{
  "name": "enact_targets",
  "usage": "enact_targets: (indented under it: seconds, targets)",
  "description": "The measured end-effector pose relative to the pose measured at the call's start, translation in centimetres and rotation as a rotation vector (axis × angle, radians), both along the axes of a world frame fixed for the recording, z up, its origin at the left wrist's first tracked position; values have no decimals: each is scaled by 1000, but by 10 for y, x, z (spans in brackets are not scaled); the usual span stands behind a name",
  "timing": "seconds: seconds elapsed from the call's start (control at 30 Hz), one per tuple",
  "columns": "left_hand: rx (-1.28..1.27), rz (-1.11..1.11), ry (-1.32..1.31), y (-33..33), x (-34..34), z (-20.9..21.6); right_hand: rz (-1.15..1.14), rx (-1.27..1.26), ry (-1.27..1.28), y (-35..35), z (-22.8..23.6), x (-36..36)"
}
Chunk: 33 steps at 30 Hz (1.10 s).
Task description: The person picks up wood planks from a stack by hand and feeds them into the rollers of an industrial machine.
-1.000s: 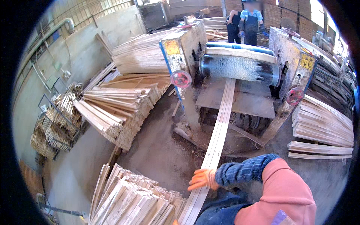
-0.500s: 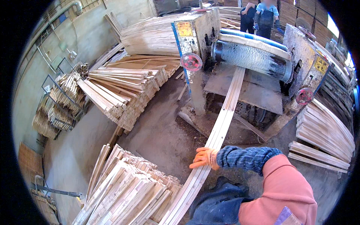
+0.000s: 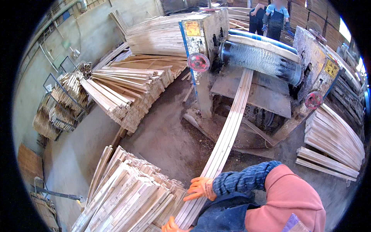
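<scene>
Several long pale wooden strips (image 3: 222, 152) lie side by side, running from the machine's roller (image 3: 262, 62) down toward me. My right hand (image 3: 201, 188), in an orange glove and dark striped sleeve, rests across their top. Its fingers are stretched out past the strips' left edge. Nearer to me, at the lower edge, my left hand (image 3: 174, 226) in an orange glove grips the same strips; part of it is cut off by the picture. A big stack of wooden strips (image 3: 131, 197) stands just left of both hands.
The roller machine has a red handwheel on its left post (image 3: 198, 62) and another on its right post (image 3: 313, 100). More wood lies in a left pile (image 3: 127, 92) and a right pile (image 3: 328, 143). Two people (image 3: 272, 23) stand behind the machine.
My right hand has slid nearer to me along the strips. My left hand has come into view at the lower edge, on the strips.
</scene>
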<state>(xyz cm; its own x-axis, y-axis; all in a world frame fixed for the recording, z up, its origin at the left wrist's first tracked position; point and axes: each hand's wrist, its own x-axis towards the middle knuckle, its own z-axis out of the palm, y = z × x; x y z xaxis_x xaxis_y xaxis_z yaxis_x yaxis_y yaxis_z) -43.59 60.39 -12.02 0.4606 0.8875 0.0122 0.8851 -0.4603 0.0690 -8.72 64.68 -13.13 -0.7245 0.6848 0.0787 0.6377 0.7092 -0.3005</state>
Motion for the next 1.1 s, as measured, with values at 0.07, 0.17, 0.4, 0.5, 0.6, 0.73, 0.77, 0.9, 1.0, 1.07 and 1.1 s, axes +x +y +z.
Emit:
enact_targets:
  seconds: [0.07, 0.17, 0.4, 0.5, 0.6, 0.73, 0.77, 0.9, 1.0, 1.07, 1.1]
  targets:
    - [12, -72, -81, 6, 18, 24, 16, -14, 15, 4, 1, -20]
    - [80, -122, -168, 15, 15, 40, -12, -46, 22, 12, 14, -26]
    - [-23, 13, -126, 34, 23, 47, -47, -157, -205, 27, 50, -46]
    - [36, -79, -394, 43, 60, 38, -23, -157, -79, 23, 51, -53]
    - [40, -13, -398, 40, 78, 5, -133, -218, 104, 15, 49, -74]
    - [-244, 101, -641, 42, 62, 41, -129, -160, -136, 15, 54, -48]
    - [-279, 166, -716, 41, 48, 37, -120, -165, -188, 18, 53, -38]
    - [-254, 448, -710, 25, -16, 1, -145, -283, -357, 38, 80, -19]
    - [-385, 691, -780, 17, -51, -30, -168, -507, -116, 52, 91, -32]
    - [-594, 915, -904, 0, -77, -81, -169, -633, 90, 57, 104, -77]
    - [-670, 999, -1100, -8, -86, -112, -157, -682, 150, 61, 97, -96]
